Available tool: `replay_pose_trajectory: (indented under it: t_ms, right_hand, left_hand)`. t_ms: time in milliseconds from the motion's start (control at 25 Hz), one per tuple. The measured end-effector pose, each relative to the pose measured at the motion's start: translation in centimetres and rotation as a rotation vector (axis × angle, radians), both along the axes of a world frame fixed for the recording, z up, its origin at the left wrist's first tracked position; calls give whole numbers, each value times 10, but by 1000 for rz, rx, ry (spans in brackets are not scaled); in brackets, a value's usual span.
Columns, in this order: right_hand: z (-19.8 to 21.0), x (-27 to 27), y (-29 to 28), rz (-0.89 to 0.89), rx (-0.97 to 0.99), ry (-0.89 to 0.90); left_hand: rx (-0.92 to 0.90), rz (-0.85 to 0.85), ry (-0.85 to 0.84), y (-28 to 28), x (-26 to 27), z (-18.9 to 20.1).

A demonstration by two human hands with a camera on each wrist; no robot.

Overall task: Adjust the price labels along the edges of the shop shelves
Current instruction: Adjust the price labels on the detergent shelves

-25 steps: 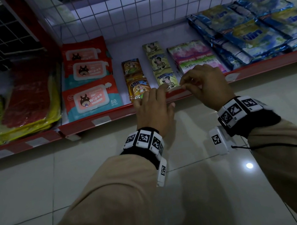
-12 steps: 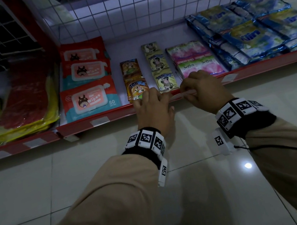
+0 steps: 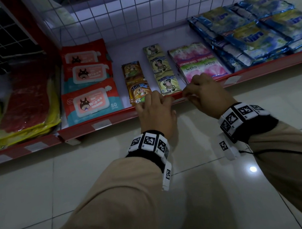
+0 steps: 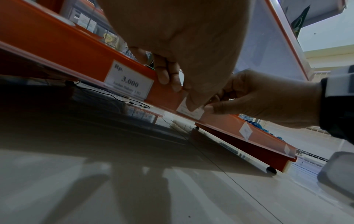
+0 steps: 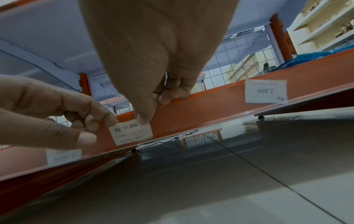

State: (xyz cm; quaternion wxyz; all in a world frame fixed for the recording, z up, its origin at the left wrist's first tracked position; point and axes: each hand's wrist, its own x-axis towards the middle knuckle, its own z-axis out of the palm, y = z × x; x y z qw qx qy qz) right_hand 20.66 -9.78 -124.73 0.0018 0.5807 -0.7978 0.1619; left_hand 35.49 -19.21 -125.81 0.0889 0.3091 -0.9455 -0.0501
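A white price label (image 3: 178, 100) reading "Rp. 11.000" (image 5: 132, 133) sits on the red shelf-edge rail (image 3: 117, 118), below the drink sachets. My left hand (image 3: 161, 100) holds its left end: the thumb presses on the label (image 4: 189, 112) and the fingers (image 4: 164, 75) hook over the rail top. My right hand (image 3: 189, 96) grips the right end. In the right wrist view its thumb lies on the label's upper edge while its fingers (image 5: 172, 97) curl over the rail (image 5: 210, 106). The label sits slightly tilted.
More labels line the rail: "3.000" (image 4: 130, 82) to the left and an upside-down "2.000" (image 5: 265, 91) to the right. Wipes packs (image 3: 92, 102), drink sachets (image 3: 139, 90), tissue packs (image 3: 202, 67) and blue detergent bags (image 3: 257, 36) lie on the shelf. Glossy tiled floor (image 3: 78, 186) is below.
Both hands have dropped slightly from the shelf's top edge onto the rail face and closed in on the label between them.
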Motion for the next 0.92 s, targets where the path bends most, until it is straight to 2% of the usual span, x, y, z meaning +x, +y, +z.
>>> replay_pose_trajectory:
  t_ms: [440, 760, 920]
  right_hand:
    - [-4, 0, 3, 18, -31, -18]
    - [-4, 1, 9, -12, -45, -30]
    - [-4, 6, 13, -30, -30, 2]
  left_hand:
    - [-64, -13, -44, -1, 1, -1]
    - [-81, 4, -2, 1, 3, 3]
    - [-105, -31, -46, 6, 10, 8]
